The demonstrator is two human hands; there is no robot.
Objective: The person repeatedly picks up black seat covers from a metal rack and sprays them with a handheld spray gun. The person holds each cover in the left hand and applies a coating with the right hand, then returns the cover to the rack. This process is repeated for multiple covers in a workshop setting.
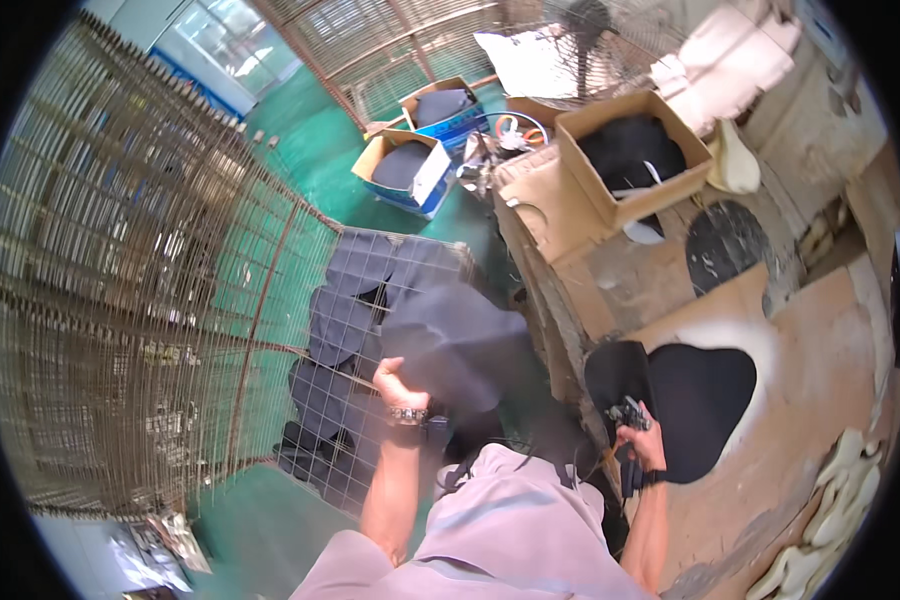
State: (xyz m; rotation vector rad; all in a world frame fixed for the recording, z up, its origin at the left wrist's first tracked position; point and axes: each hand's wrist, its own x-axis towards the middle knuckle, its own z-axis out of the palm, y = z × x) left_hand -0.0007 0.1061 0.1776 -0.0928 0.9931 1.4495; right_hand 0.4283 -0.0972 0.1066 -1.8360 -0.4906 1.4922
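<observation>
My left hand (400, 385) is closed on the edge of a dark grey-blue sheet piece (460, 340), limp and rounded like cut fabric or thin foam, held over a wire rack. Several similar dark pieces (338, 325) lie on that wire rack (360, 440) beneath and left of it. My right hand (645, 440) is wrapped round a small metal spray gun (627, 415) above the table. Beside and beyond the gun, a black rounded piece (700, 400) lies flat on the tabletop, with a pale sprayed-looking halo along its edge. A darker part overlaps its left side.
An open cardboard box (590, 190) with black pieces stands on the cardboard-covered table (790, 370). Two smaller boxes (402, 172) with dark pieces are farther off, over the green floor (315, 140). Stacked wire racks (140, 280) rise at left. Cream-coloured curved pieces (820, 510) lie at the lower right.
</observation>
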